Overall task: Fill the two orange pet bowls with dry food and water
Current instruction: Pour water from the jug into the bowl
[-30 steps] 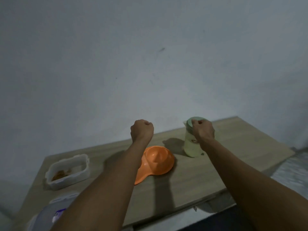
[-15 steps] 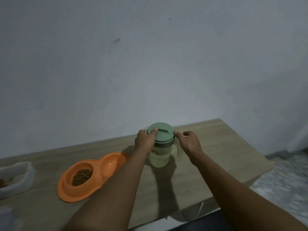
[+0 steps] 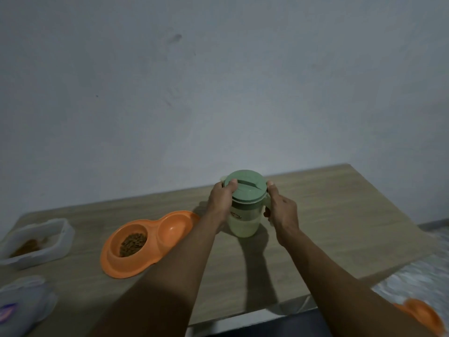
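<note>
Left hand grips the upper side of the pale green translucent plastic jug, with the thumb laid on the edge of its round green lid. Right hand holds the other side: the thumb stands against the lid's rim and the fingers curl round the jug's handle. The jug stands upright a little right of the centre of the frame, near the back edge of the light wooden table, close to the grey wall.

At the far left edge of the frame stands a clear rectangular plastic container with brown food in it. Below it, in the lower left corner, lies a blurred translucent plastic thing with a purple mark; I cannot tell what it is. Next comes the orange plastic double pet bowl, apart from the container, with a strip of wood between them. Its left well holds dry food; its right well shows its orange bottom and lies near the left forearm, just left of the jug.

Right of the jug the wood runs wide to the table's right edge, then a speckled floor. In the lower right corner is a blurred orange object, below the front edge.
</note>
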`<state>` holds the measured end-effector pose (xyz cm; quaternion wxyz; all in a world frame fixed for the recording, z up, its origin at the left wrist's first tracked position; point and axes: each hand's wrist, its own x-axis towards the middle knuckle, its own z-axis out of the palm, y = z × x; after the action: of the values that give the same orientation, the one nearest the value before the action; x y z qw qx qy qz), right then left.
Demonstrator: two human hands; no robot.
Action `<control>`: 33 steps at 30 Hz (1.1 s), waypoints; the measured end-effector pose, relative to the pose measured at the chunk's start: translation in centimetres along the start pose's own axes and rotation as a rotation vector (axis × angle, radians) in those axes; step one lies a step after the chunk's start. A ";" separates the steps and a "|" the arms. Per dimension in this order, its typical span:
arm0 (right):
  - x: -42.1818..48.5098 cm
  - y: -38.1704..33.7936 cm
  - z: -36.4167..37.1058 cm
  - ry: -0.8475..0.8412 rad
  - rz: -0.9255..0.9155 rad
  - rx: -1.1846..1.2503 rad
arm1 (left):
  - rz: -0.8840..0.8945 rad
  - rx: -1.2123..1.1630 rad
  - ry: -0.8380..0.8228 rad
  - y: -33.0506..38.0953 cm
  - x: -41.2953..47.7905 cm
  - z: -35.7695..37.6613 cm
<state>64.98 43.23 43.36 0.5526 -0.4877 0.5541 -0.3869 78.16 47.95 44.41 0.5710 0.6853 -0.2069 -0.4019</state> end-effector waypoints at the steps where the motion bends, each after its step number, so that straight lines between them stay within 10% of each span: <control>1: -0.1 -0.1 0.0 -0.001 0.010 0.016 | -0.010 -0.012 -0.002 0.3 -0.4 -0.1; 33: -6.8 -7.2 6.5 -0.147 -0.145 -0.195 | -0.118 -0.301 -0.003 -4.5 -10.9 -7.4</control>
<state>71.67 48.94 51.35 0.5124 -0.6049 0.5104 -0.3333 76.74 61.78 43.79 0.6425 0.6022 -0.1047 -0.4622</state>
